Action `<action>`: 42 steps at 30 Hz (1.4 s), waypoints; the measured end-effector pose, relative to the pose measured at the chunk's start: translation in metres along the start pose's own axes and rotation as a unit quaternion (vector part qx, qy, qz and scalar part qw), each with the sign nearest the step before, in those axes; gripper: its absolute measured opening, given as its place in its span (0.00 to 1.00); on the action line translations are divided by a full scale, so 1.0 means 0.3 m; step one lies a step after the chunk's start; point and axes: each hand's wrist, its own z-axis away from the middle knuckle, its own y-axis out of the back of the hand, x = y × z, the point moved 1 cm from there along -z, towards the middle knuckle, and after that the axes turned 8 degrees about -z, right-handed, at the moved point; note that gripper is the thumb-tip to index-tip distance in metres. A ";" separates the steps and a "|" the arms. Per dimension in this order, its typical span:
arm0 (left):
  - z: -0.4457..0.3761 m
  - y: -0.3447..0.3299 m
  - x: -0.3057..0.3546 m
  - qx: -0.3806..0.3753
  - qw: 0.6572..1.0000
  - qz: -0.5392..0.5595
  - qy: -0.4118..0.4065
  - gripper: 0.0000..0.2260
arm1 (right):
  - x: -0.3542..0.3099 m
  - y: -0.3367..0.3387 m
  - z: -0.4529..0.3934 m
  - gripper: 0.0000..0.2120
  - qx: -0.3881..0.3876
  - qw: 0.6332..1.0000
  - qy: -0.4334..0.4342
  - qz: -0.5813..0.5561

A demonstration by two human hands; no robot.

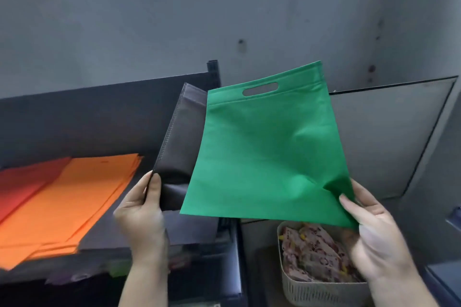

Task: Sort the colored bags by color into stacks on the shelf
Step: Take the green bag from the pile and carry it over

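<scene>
A green bag (267, 154) is held up by its lower right corner, which is pinched between the thumb and fingers of the right hand (374, 239). From that grip the bag rises up and to the left, with its cut-out handle at the far, upper end. A dark brown bag (178, 147) is gripped at its lower left corner by the left hand (142, 217), the thumb being pressed on the near face and the fingers curled behind. From that grip the brown bag stands upward, and its right part is covered by the green one. To the left of the left hand, a stack of orange bags (69, 202) is laid flat on the dark shelf (99, 117), and a red stack (22, 182) is seen just beyond it, further left. Directly below the right hand, a pale ribbed basket (319, 291) is placed, filled with patterned pinkish items. A grey wall (224, 7) is seen behind everything.
</scene>
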 end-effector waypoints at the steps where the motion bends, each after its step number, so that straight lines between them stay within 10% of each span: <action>1: -0.031 0.051 -0.006 0.013 1.000 -0.008 0.008 0.06 | 0.041 -0.031 -0.005 0.21 -0.003 1.000 -0.014 -0.008; 9: -0.200 0.294 -0.076 0.040 0.987 -0.153 0.033 0.05 | 0.315 -0.191 0.002 0.21 -0.020 0.998 -0.054 -0.012; 21: -0.140 0.433 -0.014 -0.174 0.895 -0.392 0.124 0.10 | 0.452 -0.255 0.064 0.21 -0.081 0.995 -0.052 0.032; 31: 0.041 0.570 0.003 -0.065 0.898 -0.388 0.197 0.09 | 0.454 -0.229 0.130 0.22 -0.132 0.981 -0.132 0.053; 42: 0.174 0.892 0.216 0.165 0.914 -0.370 0.013 0.06 | 0.641 -0.383 0.329 0.22 -0.248 0.944 -0.206 0.066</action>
